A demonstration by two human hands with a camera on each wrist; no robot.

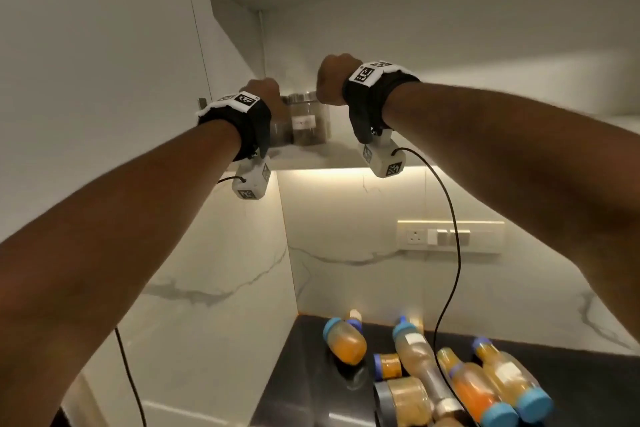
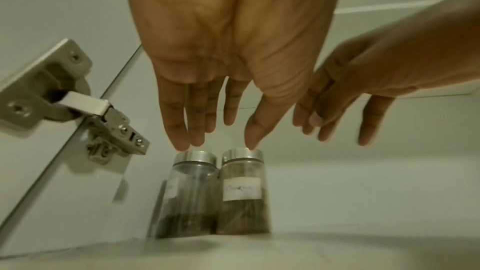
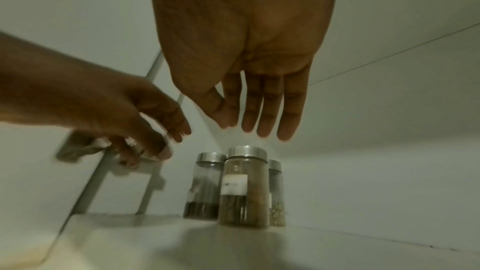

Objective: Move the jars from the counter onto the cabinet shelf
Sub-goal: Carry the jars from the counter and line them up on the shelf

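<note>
Steel-lidded clear glass jars [image 2: 215, 192] stand together at the white cabinet shelf's [image 1: 322, 156] left corner. Left hand [image 2: 228, 59]: fingers straight, empty, tips just above the lids. Right hand [image 3: 249, 52]: likewise spread, holding nothing. Below, blue-capped bottles [image 1: 485, 381] on the dark counter [image 1: 304, 374]; marble-patterned wall [image 1: 381, 281] behind.

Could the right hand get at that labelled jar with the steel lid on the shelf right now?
Probably yes. The right hand hangs open just above the labelled jar, holding nothing, with clear air between fingertips and lid. That jar stands in front of its neighbours on the shelf, and the left hand is off to the side.
</note>
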